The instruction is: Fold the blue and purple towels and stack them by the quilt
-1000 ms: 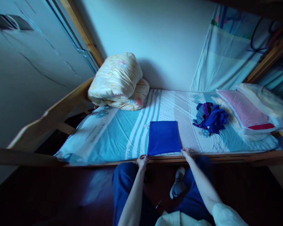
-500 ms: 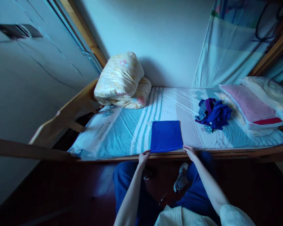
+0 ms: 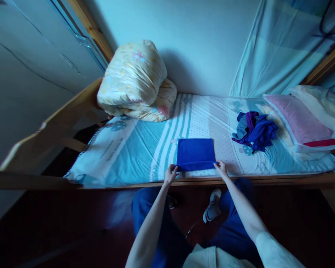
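A blue cloth [image 3: 195,150] lies flat as a rectangle on the bed, its near edge turned up into a narrow fold. My left hand [image 3: 171,175] pinches the near left corner of that fold. At the near right corner, my right hand [image 3: 221,169] grips it the same way. Right of the cloth is a crumpled heap of blue and purple clothes [image 3: 255,130], touched by neither hand.
The bed [image 3: 139,149] has a teal and white patterned sheet. A bundled cream quilt [image 3: 134,80] sits at its left end, with a pink pillow [image 3: 298,115] at the right. A wooden rail [image 3: 240,181] runs along the front. A pale curtain [image 3: 273,56] hangs behind.
Both hands have lifted the cloth's near edge and brought it away from me, making a narrow fold. The view has shifted slightly. The clothes heap stays where it was.
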### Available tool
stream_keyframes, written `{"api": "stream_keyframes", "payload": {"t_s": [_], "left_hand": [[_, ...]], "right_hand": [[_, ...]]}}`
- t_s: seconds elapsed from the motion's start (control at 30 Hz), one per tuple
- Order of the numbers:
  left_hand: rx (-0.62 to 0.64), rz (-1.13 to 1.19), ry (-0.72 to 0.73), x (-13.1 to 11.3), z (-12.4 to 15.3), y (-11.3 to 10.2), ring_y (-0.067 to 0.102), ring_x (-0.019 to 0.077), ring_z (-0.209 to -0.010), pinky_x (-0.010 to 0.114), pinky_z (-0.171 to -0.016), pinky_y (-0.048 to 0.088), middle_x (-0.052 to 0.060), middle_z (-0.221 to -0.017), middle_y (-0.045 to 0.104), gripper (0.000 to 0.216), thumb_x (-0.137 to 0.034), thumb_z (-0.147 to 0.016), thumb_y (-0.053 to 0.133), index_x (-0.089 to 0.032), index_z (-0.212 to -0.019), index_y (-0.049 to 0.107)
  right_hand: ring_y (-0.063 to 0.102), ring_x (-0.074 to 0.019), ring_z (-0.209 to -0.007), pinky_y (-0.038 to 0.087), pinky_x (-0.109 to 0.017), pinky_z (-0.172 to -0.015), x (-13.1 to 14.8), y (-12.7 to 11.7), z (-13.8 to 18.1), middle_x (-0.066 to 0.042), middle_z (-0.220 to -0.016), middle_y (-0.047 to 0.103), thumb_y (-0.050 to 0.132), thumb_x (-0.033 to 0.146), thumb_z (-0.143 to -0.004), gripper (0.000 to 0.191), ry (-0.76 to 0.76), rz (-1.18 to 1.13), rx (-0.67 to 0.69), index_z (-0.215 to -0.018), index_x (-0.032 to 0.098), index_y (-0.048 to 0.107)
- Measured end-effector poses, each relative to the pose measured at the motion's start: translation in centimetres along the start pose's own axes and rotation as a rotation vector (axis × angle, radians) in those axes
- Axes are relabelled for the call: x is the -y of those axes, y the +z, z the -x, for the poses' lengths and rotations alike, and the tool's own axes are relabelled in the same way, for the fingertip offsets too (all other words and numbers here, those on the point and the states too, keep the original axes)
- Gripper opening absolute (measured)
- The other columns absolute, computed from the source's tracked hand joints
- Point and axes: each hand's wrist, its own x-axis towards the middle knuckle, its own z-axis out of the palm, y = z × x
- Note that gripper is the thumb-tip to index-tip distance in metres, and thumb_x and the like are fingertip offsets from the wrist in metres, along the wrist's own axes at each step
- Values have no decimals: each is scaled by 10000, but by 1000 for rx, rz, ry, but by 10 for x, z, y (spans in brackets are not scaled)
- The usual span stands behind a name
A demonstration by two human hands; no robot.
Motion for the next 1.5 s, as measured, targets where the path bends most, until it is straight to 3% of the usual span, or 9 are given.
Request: {"api": "stream_keyframes", "payload": {"t_s": [0.1, 0.23, 0.67, 0.83, 0.93, 1.03, 1.2, 1.37, 1.5], "left_hand": [[11, -38, -64, 6, -3, 1, 601, 145, -604, 242, -526, 521, -50, -609, 588, 379, -560, -792, 587, -210, -937, 564], [-29, -251, -72, 12, -8, -6, 573, 141, -539, 224, -543, 429, -49, -537, 584, 221, -434, -799, 612, -218, -831, 583], [-113, -501, -108, 19, -7, 7, 702, 238, -820, 289, -736, 477, 61, -762, 741, 234, -418, -891, 574, -208, -945, 663], [-107, -612, 132, 7, 4, 5, 683, 247, -966, 342, -864, 500, 108, -1059, 735, 294, -329, -916, 538, -204, -1166, 629], [-45, -672, 392, 3, 11, 4, 586, 288, -1226, 402, -1024, 462, 152, -1341, 626, 377, -315, -921, 530, -191, -1270, 604], [116, -686, 548, 6, 17, 8, 484, 298, -1369, 435, -1140, 393, 143, -1444, 566, 421, -346, -923, 549, -202, -1316, 594], [220, -788, 509, 25, 19, 16, 403, 321, -1456, 478, -1205, 330, 172, -1516, 510, 548, -297, -878, 579, -143, -1402, 537], [256, -954, 521, 32, 14, 13, 403, 283, -1467, 481, -1230, 284, 183, -1525, 500, 669, -36, -819, 429, -96, -1486, 445], [287, -1070, 566, 25, 11, 12, 453, 268, -1436, 485, -1234, 284, 183, -1500, 530, 680, 15, -830, 371, -101, -1496, 431]], "right_hand": [[717, -233, -799, 573, -318, -730, -9, 4, -2, -97, -837, 756, 674, 434, -761, 274, 38, 32, -18, -872, 185, 659], [722, -239, -783, 577, -337, -750, -26, 5, 1, -89, -822, 758, 684, 434, -753, 251, 68, 100, -21, -835, 201, 641], [715, -235, -776, 563, -320, -712, -45, 17, 7, -98, -818, 753, 645, 485, -796, 312, 128, 68, -75, -887, 186, 648], [699, -230, -786, 553, -333, -759, -26, 13, 13, -88, -836, 746, 635, 393, -844, 283, 80, 238, -93, -1021, 173, 660], [671, -262, -1020, 516, -391, -931, -9, 8, 25, -137, -1060, 743, 582, 339, -909, 295, -118, 437, -119, -1140, 175, 666], [595, -272, -1221, 431, -430, -1073, 2, 3, 37, -132, -1275, 692, 550, 294, -934, 348, -334, 576, 31, -1249, 201, 667], [529, -261, -1346, 359, -447, -1164, 0, -1, 38, -112, -1433, 612, 569, 169, -868, 495, -489, 700, 324, -1359, 191, 625], [522, -251, -1372, 387, -457, -1151, -5, 7, 28, -140, -1461, 579, 483, 42, -871, 549, -446, 842, 306, -1398, 149, 592], [541, -276, -1356, 437, -478, -1104, 0, 16, 24, -168, -1444, 584, 466, 35, -896, 515, -432, 1005, 319, -1381, 137, 605]]}}
